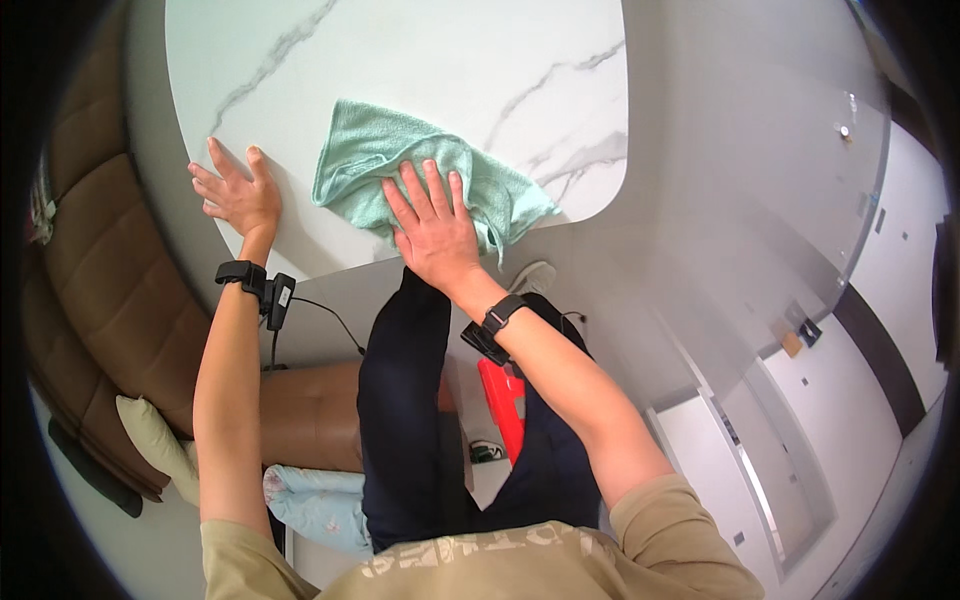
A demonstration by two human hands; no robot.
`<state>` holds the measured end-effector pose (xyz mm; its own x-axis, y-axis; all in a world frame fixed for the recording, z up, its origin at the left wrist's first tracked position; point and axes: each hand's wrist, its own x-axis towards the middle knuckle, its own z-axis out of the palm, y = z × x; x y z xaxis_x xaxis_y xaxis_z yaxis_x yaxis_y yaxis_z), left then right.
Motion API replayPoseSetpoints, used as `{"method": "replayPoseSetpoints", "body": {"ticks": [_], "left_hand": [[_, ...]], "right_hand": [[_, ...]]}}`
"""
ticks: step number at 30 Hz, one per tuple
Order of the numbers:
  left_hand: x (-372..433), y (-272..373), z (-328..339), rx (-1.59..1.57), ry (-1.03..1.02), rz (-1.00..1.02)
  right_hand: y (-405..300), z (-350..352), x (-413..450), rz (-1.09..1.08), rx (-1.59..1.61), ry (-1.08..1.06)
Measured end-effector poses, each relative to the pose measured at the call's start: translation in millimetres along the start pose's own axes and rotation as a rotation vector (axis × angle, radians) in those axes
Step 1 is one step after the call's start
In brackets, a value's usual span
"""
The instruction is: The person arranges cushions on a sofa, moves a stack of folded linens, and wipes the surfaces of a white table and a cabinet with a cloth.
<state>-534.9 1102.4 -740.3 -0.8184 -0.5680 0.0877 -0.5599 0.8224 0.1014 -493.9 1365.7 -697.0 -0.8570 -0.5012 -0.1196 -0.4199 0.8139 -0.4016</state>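
My right hand (437, 232) lies flat, fingers spread, on a mint-green terry cloth (390, 142). The cloth is rumpled and folded over itself near the front edge of a white marble-patterned table (450, 52); one corner hangs at that edge. At the table's left edge, my left hand (238, 193) rests with its fingers apart and nothing in it. A black strap with a small device (279, 300) circles my left wrist. Another black strap (502, 315) is around my right wrist.
A brown leather sofa (120, 247) runs along the left, with a pale cushion (154, 442) on it. Below the table are a folded light-blue floral textile (319, 502) and a red object (504, 397) between my legs. White cabinets (720, 465) stand at the right.
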Motion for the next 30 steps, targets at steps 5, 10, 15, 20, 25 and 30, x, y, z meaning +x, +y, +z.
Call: {"method": "replayPoseSetpoints", "body": {"ticks": [5, 10, 15, 20, 25, 30], "left_hand": [[3, -22, -5, -0.014, 0.041, 0.007], [3, -22, 3, 0.008, 0.107, -0.008], [0, -24, 7, 0.017, 0.146, 0.017], [-6, -29, 14, 0.054, 0.162, -0.029], [5, -27, 20, 0.031, 0.185, -0.036], [3, -36, 21, 0.112, 0.114, 0.002]], "right_hand": [[88, -28, 12, -0.148, -0.078, 0.038], [167, -51, 62, -0.016, -0.185, 0.268], [131, -33, 66, -0.149, -0.258, 0.22], [151, -54, -36, -0.457, -0.081, -0.029], [237, -72, -11, -0.294, 0.061, 0.243], [223, -50, -21, -0.371, -0.131, 0.388]]}}
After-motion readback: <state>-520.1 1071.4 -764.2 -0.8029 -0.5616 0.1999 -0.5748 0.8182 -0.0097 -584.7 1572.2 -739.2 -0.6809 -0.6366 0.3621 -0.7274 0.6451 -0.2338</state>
